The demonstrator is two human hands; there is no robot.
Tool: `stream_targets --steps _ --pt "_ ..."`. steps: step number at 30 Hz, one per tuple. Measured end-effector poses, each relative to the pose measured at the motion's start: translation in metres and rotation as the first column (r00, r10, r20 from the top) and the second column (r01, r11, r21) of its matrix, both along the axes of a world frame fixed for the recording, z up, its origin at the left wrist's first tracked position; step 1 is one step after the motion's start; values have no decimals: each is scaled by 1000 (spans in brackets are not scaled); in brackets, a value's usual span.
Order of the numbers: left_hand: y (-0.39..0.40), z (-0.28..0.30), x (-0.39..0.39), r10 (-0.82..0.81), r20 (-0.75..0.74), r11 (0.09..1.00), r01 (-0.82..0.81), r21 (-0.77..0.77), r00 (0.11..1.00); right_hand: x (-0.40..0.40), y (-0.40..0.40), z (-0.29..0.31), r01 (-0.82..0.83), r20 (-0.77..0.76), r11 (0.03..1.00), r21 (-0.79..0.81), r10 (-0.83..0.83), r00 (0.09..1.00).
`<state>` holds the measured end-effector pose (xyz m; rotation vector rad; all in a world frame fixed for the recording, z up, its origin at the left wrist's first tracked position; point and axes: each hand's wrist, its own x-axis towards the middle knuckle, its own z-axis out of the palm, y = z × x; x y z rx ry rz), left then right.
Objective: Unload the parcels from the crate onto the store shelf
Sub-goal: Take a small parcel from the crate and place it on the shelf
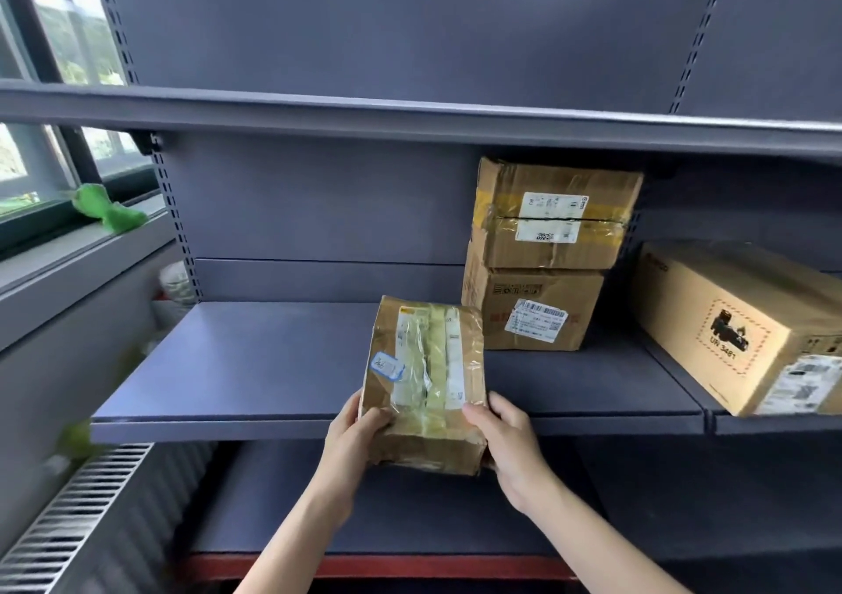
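A small taped brown parcel with white labels is held over the front edge of the grey middle shelf. My left hand grips its near left corner and my right hand grips its near right corner, thumbs on top. Its far end reaches over the shelf board; whether it touches the board I cannot tell. To its right, two cardboard parcels stand stacked on the same shelf, the lower one under a taped upper one. The crate is out of view.
A larger box marked UN 3481 lies on the adjoining shelf at the right. An upper shelf overhangs. A lower shelf sits beneath. At the left are a windowsill with a green object and a radiator.
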<state>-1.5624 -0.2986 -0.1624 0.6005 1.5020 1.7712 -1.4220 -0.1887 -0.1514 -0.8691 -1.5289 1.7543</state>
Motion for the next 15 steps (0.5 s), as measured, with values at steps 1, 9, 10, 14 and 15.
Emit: stream_targets --steps 1,9,10,14,15 --pt "0 3 1 3 2 1000 -3 5 1000 0 1 0 3 -8 1000 2 -3 1000" --pt "9 14 15 278 94 960 -280 8 956 -17 -3 -3 155 -183 982 -104 -172 968" --pt "10 13 24 260 131 965 -259 -25 957 -19 -5 -3 168 -201 980 -110 -188 962" --pt "19 14 52 137 293 991 -132 -36 946 -23 -18 -3 166 -273 978 -124 -195 942" --pt "22 15 55 133 303 990 -138 -5 944 -23 -21 -3 152 -289 981 -120 -181 940"
